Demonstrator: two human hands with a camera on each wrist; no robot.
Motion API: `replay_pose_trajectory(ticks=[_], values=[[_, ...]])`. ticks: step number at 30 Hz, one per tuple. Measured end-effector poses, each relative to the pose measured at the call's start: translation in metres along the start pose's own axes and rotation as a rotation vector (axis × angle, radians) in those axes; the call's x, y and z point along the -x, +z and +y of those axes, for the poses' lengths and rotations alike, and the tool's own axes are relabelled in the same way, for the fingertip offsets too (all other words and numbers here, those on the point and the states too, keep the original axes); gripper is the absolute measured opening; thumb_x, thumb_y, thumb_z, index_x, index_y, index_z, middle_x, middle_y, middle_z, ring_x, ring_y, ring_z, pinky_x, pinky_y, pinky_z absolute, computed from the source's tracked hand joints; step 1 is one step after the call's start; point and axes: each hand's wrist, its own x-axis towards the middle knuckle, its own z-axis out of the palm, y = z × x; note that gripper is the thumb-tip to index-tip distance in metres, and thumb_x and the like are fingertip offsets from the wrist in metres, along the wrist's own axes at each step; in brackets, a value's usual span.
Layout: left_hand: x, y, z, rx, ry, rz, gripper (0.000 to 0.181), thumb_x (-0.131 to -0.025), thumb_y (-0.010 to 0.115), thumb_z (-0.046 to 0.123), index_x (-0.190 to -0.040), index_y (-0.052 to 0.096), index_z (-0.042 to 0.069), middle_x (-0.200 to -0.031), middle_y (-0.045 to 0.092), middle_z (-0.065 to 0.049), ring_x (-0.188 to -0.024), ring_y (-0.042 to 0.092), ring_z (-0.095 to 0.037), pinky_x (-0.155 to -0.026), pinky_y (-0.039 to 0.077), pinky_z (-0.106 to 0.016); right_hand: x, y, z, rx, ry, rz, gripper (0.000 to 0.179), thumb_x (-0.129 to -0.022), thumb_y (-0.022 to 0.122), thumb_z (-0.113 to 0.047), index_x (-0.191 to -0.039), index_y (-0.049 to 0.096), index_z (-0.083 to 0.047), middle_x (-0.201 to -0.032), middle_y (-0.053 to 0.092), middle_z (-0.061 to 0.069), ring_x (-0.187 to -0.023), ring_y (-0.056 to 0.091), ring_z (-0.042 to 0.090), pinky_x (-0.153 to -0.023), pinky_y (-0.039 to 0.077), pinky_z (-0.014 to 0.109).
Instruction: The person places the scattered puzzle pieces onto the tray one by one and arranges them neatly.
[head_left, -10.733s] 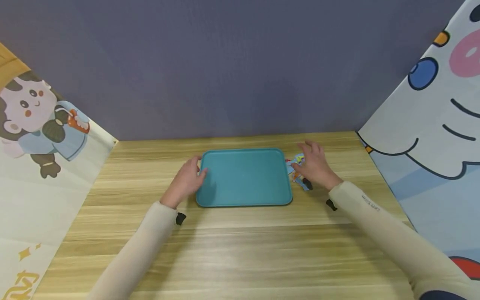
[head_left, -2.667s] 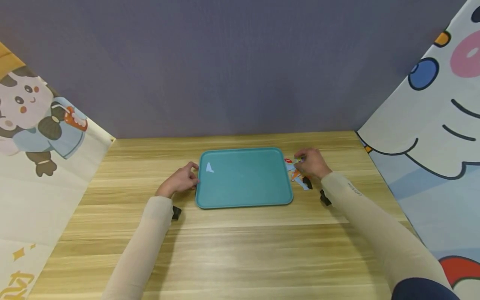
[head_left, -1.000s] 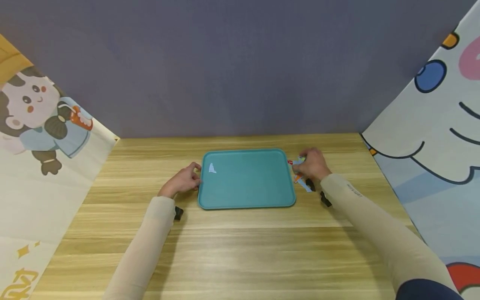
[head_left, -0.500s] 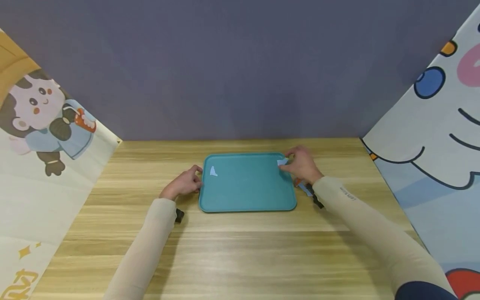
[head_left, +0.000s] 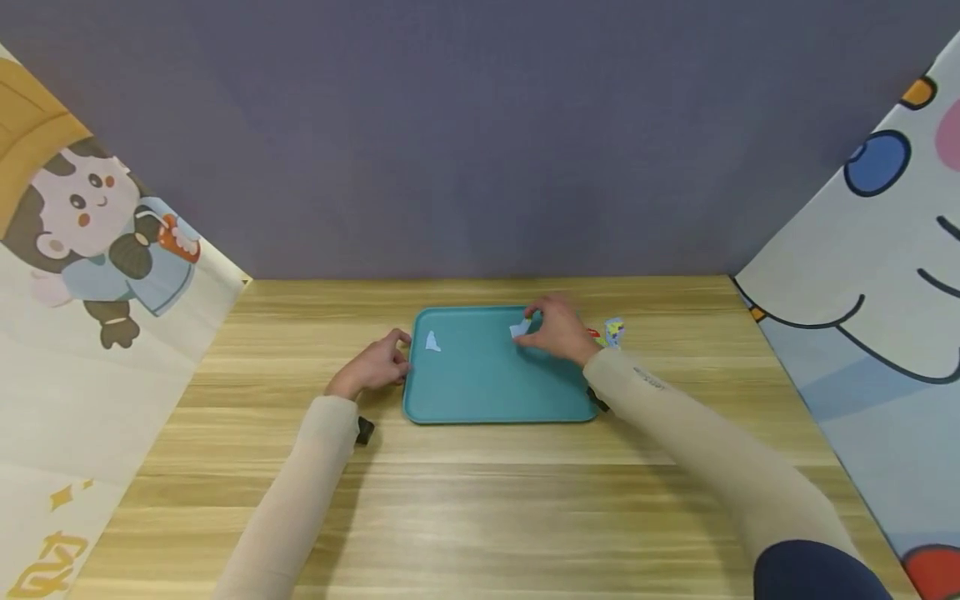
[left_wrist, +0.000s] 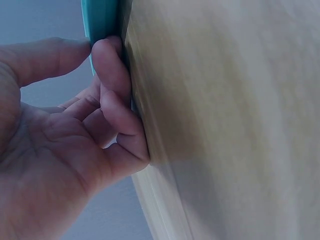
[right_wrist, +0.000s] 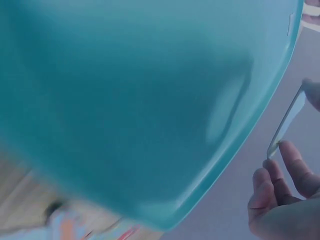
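While working at a wood-grained bench (head_left: pixel 480 508) backed by a dark grey-blue panel (head_left: pixel 487 133), has a teal tray (head_left: pixel 487 383) set flat toward the far side, roughly midway between left and right. Has both arms stretched in from the near side, in cream sleeves (head_left: pixel 675 425). Grips the tray's left rim with the left hand (head_left: pixel 371 365), with bent fingers and with the thumb close to the forefinger at the edge. Holds the right hand (head_left: pixel 562 332) over the far part of the tray, a little right of its middle, and pinches narrowly there a pale blue piece (head_left: pixel 519 330), tilted and clear of the tray floor. Seems, judging from this, to be partway through laying down that piece. Would need next to lower it, turn it flat onto the tray, then loosen the pinch without dragging, probably also steadying the rim on the left. Has, on the bench just right of the tray, a blue-and-yellow piece (head_left: pixel 614 331) and, beside it, a red-marked piece (head_left: pixel 593 332), partly hidden; cannot count any others behind the sleeve. Shows last, flat in the tray's far left part, a small pale piece (head_left: pixel 432 342), well apart from the pale blue one
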Motion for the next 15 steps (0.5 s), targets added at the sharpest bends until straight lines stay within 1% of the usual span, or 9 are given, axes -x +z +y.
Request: replay_pose_trajectory(ticks=[1,6,8,11,15], values=[[0.000,0.000,0.001,-0.001,-0.003,0.000,0.043,-0.094,0.055,0.009,-0.131,0.034,0.004,-0.091,0.062,-0.012,-0.072,0.061,-0.020,-0.068,0.046,-0.034,-0.002,0.003,-0.003,-0.003,0.000,-0.016,0.050,-0.070,0.083,-0.034,-0.106,0.066,-0.003,-0.112,0.057,0.014,-0.103,0.049,0.031,-0.088,0.040,0.045],[0.001,-0.001,0.002,-0.001,-0.006,-0.008,0.044,-0.095,0.055,0.009,-0.132,0.033,0.002,-0.092,0.063,-0.013,-0.073,0.061,-0.020,-0.067,0.046,-0.034,-0.014,0.018,-0.013,-0.003,0.001,-0.099,0.053,-0.070,0.083,-0.036,-0.110,0.067,-0.005,-0.123,0.053,0.014,-0.119,0.043,0.032,-0.096,0.036,0.045],[0.001,-0.001,0.002,-0.002,-0.009,-0.008,0.044,-0.095,0.055,0.010,-0.133,0.033,0.003,-0.092,0.063,-0.012,-0.073,0.061,-0.019,-0.068,0.046,-0.033,-0.018,0.023,-0.017,0.010,-0.007,-0.129,0.053,-0.070,0.083,-0.036,-0.110,0.067,-0.006,-0.123,0.055,0.013,-0.120,0.043,0.032,-0.098,0.036,0.044],[-0.001,0.000,0.000,-0.002,-0.007,-0.006,0.044,-0.094,0.056,0.010,-0.132,0.033,0.003,-0.092,0.063,-0.012,-0.073,0.061,-0.020,-0.068,0.046,-0.033,-0.022,0.031,-0.024,0.025,-0.043,-0.173,0.051,-0.071,0.083,-0.034,-0.109,0.067,-0.005,-0.116,0.059,0.011,-0.116,0.046,0.031,-0.097,0.036,0.042],[-0.003,0.001,0.000,-0.005,-0.004,-0.004,0.044,-0.094,0.055,0.010,-0.132,0.033,0.003,-0.091,0.062,-0.012,-0.073,0.062,-0.020,-0.069,0.047,-0.034,-0.029,0.039,-0.035,0.036,-0.075,-0.208,0.050,-0.071,0.083,-0.032,-0.109,0.067,-0.005,-0.112,0.061,0.009,-0.113,0.048,0.029,-0.097,0.037,0.040]])
